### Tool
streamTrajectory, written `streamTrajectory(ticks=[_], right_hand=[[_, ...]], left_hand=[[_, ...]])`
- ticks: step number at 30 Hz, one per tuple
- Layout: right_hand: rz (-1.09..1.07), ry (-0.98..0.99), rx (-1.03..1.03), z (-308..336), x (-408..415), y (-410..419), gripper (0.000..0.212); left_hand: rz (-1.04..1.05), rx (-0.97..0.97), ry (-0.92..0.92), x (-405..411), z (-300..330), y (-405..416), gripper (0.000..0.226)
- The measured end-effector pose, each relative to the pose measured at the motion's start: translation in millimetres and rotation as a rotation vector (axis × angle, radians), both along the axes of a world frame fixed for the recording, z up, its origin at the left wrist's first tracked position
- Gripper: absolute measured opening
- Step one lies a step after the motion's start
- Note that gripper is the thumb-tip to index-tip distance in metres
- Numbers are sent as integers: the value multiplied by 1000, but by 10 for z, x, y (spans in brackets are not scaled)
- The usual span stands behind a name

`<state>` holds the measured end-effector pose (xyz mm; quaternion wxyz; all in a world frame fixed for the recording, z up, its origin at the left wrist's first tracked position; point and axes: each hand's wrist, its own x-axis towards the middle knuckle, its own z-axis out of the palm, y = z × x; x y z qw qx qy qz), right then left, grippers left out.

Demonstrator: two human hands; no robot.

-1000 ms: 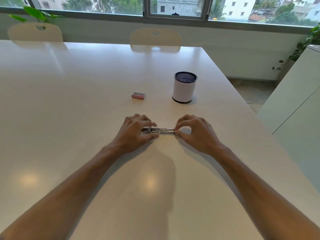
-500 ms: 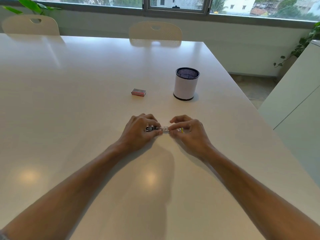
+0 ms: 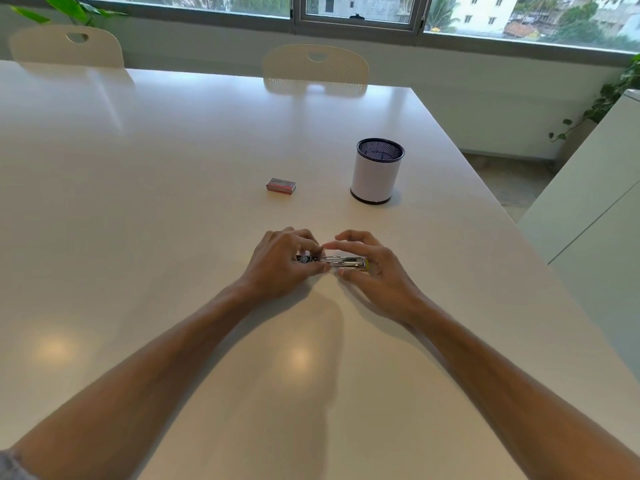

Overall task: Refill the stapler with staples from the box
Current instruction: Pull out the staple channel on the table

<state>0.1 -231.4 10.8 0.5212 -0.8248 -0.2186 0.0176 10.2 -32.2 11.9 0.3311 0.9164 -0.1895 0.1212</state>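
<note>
From the head camera we saw the stapler lying flat on the white table, near the middle and closer to the right edge. Our left hand pinched its left end, and our right hand curled its fingers around the right end. The small staple box sat farther back toward the far edge, just left of a white cup, well apart from our hands.

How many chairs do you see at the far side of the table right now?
2. One chair stands at the table's far left edge; the other chair stands at the far edge near the middle. Only their backrests show; others may sit outside the view.
</note>
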Motion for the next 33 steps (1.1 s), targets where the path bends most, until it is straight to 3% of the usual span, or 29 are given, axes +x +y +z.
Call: streamTrajectory(ticks=[5,10,13,19,25,33], right_hand=[[54,-36,-201,6,-13,10,55],[94,-94,-403,-14,-9,18,65],[101,-119,-393,-26,-18,16,60],[-56,-158,-131,50,-56,-16,36],[-248,-451,-442,62,-40,-277,28],[-198,-547,-576,39,-26,-306,16]], left_hand=[[52,-37,5,-2,2,-37,28],[83,-86,60,11,36,-69,24],[83,-104,92,12,56,-68,23],[103,-91,99,-9,55,-73,27],[123,-75,81,-26,12,-83,25],[110,-63,59,-18,-19,-72,24]])
